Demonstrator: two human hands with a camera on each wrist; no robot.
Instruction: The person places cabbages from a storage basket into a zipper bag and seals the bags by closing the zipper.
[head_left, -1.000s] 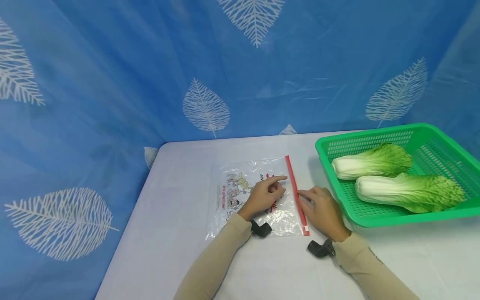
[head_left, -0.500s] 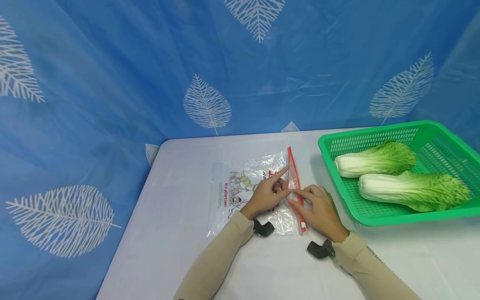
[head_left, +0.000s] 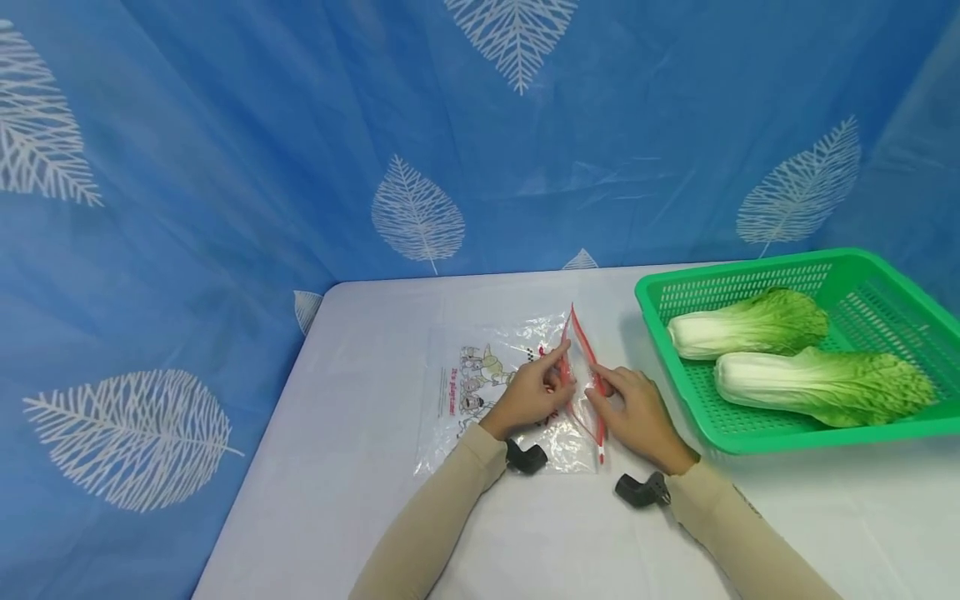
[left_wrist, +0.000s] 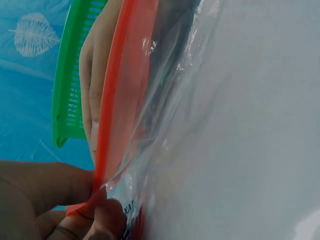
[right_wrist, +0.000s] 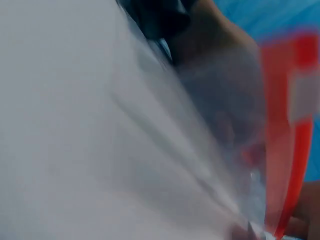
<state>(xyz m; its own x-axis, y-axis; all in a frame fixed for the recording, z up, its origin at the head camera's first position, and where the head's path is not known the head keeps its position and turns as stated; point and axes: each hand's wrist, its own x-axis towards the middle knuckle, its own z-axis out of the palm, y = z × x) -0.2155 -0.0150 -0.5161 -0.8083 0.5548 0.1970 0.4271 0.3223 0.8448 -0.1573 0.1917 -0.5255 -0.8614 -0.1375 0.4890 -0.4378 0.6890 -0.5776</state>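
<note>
A clear zip bag [head_left: 487, 392] with a cartoon print and a red zip strip [head_left: 588, 350] lies on the white table [head_left: 360, 467]. My left hand [head_left: 534, 390] pinches one red lip of the bag's mouth; the left wrist view shows thumb and finger closed on the red strip [left_wrist: 117, 110]. Just to its right, my right hand [head_left: 630, 408] pinches the other lip, and the two lips stand apart. In the blurred right wrist view only the red strip [right_wrist: 287, 150] and clear film show.
A green plastic basket [head_left: 675, 287] at the right holds two napa cabbages [head_left: 750, 321] [head_left: 817, 383]. A blue curtain with white leaves hangs behind and to the left of the table. Small black mounts sit at both wrists.
Both hands took hold of the bag's red zip edge, which lay flat and shut. The two lips have been drawn apart and the mouth is lifted off the table.
</note>
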